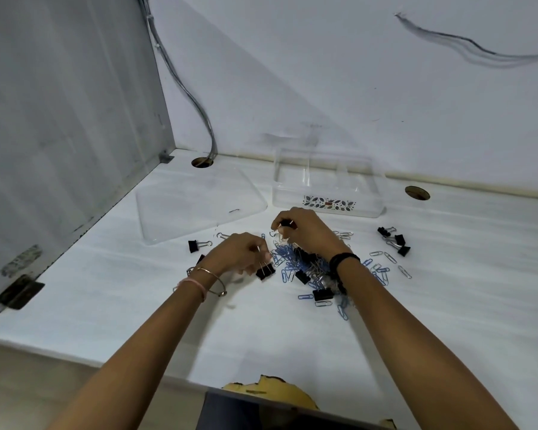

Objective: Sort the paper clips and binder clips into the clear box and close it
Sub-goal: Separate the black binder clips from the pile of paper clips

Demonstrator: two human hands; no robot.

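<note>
Left wrist pink band (196, 284), metal bangle (221, 293); right black band (343, 259).

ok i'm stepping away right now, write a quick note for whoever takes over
Left hand pinches a black binder clip by its wire handle; right hand holds another binder clip.
Clear box stands open, apparently empty; its lid lies flat to its left.
Mixed pile of paper clips and binder clips lies under the hands, stray binder clips to the right.
Done: nothing boxed yet.
Left: sort everything in, close the lid.
</note>
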